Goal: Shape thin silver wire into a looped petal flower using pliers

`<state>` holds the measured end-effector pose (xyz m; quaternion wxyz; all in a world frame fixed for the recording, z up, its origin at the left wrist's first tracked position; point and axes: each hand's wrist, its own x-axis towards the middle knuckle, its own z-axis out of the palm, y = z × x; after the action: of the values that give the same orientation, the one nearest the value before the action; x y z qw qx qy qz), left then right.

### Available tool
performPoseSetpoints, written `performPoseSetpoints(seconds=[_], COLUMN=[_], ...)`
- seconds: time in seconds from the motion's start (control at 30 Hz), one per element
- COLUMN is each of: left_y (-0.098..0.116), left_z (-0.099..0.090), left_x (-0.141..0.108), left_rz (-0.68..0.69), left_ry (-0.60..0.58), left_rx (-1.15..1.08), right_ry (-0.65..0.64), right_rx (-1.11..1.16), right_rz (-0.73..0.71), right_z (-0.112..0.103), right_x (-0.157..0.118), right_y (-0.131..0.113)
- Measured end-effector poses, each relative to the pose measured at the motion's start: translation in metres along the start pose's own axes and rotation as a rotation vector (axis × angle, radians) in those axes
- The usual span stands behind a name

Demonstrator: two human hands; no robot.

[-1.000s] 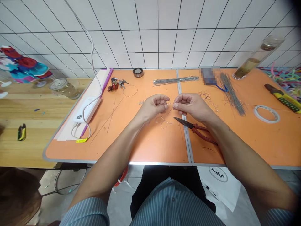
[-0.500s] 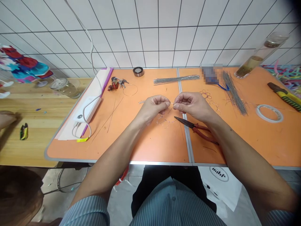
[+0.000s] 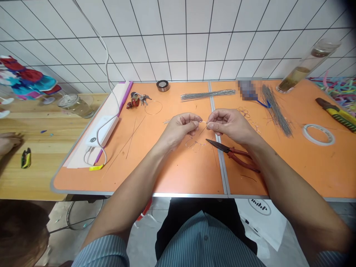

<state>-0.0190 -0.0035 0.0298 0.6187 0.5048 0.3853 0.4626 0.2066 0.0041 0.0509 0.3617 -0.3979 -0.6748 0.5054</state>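
My left hand (image 3: 180, 128) and my right hand (image 3: 226, 125) meet above the orange table (image 3: 178, 178), fingertips pinching a thin silver wire (image 3: 204, 122) between them. Below the hands dangles a looped wire figure (image 3: 196, 144), joined to the pinched wire as far as I can tell. Red-handled pliers (image 3: 232, 154) lie closed just under my right hand, their black jaws pointing left. A small wire flower shape (image 3: 244, 112) sits beyond my right hand.
Two bundles of straight wire (image 3: 208, 95) (image 3: 276, 110) lie at the table's back. Keys (image 3: 136, 100), a white power bank (image 3: 101, 130) with its cable, tape rolls (image 3: 318, 134) and a yellow-handled utility knife (image 3: 335, 114) surround them. A co-worker's hand (image 3: 8, 142) rests on the wooden table at left.
My hands have drawn slightly closer around the wire, and the wire loops hang a little differently. A co-worker's hand has come in from the left edge over the wooden table.
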Motion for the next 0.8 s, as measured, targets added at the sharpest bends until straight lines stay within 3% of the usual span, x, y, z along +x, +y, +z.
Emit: performPoseSetpoints(seconds=[0.43,0.8], left_y=[0.0038,0.0003], left_z=[0.0041,-0.0010], left_x=[-0.0022,0.0005], left_rz=[-0.047,-0.080], left_ry=[0.038,-0.026], left_rx=[-0.033,-0.147], right_ry=[-0.017,-0.007], right_rx=[0.023,0.101], right_rz=[-0.037,-0.012], right_z=[0.0015,0.0003], right_x=[0.0026,0.0028], right_y=[0.0026,0.0026])
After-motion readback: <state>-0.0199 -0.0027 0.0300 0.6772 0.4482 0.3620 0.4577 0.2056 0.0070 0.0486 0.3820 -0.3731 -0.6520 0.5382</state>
